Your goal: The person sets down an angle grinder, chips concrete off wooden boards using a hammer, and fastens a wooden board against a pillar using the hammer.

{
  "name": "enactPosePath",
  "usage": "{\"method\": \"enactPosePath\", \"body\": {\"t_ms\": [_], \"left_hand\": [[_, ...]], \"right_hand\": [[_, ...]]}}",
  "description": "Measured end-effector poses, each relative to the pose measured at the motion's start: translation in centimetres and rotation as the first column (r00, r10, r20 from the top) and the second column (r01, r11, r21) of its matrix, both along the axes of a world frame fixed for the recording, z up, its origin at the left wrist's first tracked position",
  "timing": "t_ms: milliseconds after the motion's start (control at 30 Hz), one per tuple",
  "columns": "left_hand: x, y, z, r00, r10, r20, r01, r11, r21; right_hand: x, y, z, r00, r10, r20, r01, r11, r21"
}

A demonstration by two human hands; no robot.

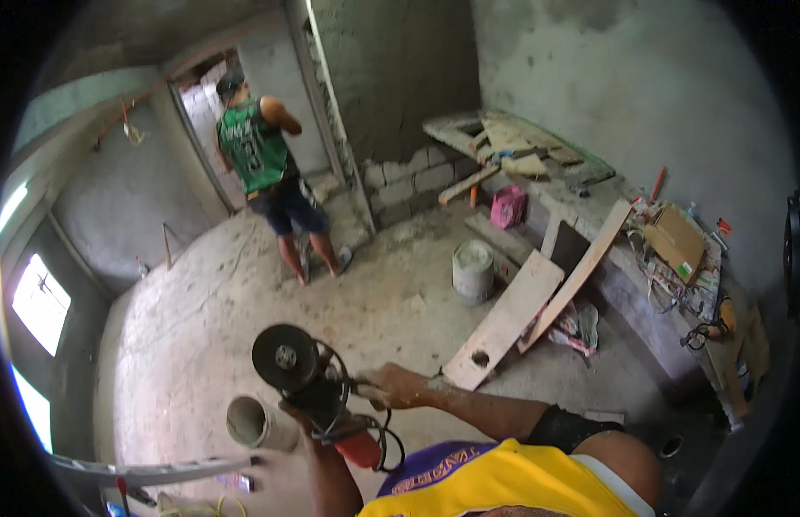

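An angle grinder (318,392) with a red rear body is held up in front of me, its round dark disc (285,358) facing up. My left hand (302,417) is closed around the grinder's body from below, its fingers partly hidden by the tool. A black power cord (401,448) loops over the grinder and hangs by its red end. My right hand (395,386) reaches in from the right, its fingers closed on the cord beside the grinder; the exact grip is partly covered.
A person in a green jersey (255,146) stands by the doorway. Buckets (473,274) (249,422) sit on the concrete floor. Boards (507,319) lean against a concrete counter (581,202) holding wood scraps, cardboard (675,241) and tools. A metal ladder-like rail (159,472) lies lower left.
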State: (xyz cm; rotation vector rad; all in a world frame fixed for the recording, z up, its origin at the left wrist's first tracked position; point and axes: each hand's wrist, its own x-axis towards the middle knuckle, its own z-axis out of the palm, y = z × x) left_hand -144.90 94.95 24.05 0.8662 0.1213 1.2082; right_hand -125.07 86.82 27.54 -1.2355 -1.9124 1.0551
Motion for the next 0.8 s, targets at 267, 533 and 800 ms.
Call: {"method": "enactPosePath", "body": {"t_ms": [267,533,800], "left_hand": [[-1.9,1.7,2.4,0.982,0.187,-0.026,-0.187,0.982,0.002],[-8.0,4.3,5.6,0.849,0.520,-0.091,-0.517,0.854,0.053],[-5.8,3.1,5.0,0.845,0.534,0.028,-0.535,0.844,0.041]], "right_hand": [[2.5,0.7,-9.9,0.967,-0.242,-0.081,0.194,0.904,-0.382],[3.5,-4.6,-9.3,0.856,-0.098,-0.507,-0.190,0.853,-0.486],[11.0,1.6,-8.3,-0.253,-0.448,-0.857,0.235,0.831,-0.504]]}}
